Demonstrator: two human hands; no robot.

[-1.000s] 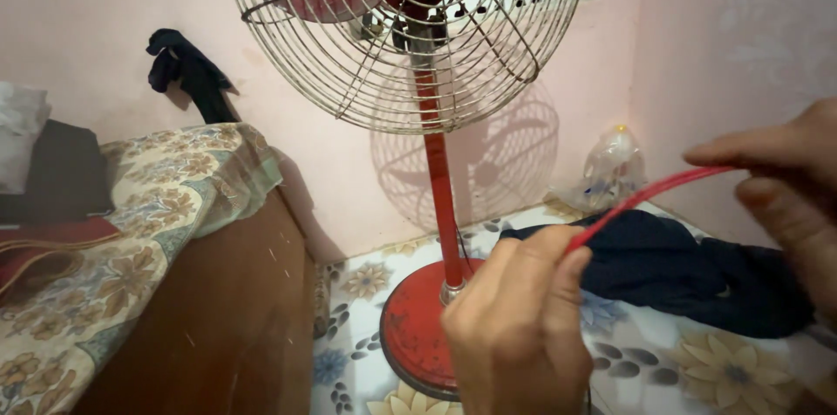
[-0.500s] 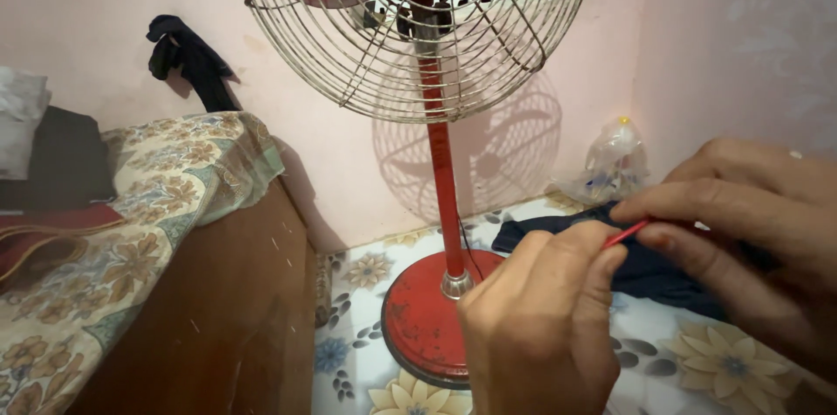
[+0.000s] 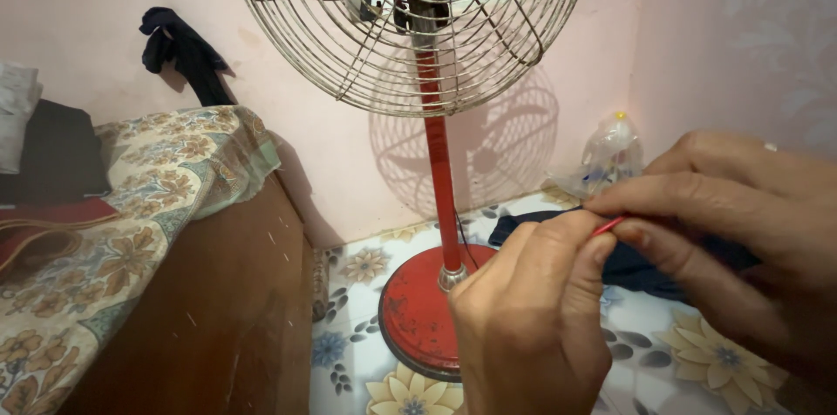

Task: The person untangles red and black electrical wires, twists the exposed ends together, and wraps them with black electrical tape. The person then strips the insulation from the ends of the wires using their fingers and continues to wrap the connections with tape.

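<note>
both hands are up close at the lower right, meeting over the floor. the left hand is curled into a loose fist, thumb and forefinger pressed onto the end of a thin red cord, of which only a short bit shows between the fingertips. the right hand comes in from the right edge, its fingers stretched long and closed together, pinching the same red cord from the other side, so the two hands touch at that point. there is a ring on one finger of the right hand.

just behind the hands lies a dark blue cloth on the flowered floor tiles. a standing fan with a wire cage, red blades, red pole and a worn round red base stands beside the left hand. near the corner of the pink wall sits a clear plastic bag. on the left, a wooden bed carries a floral cover, and a dark garment hangs on the wall above it.
</note>
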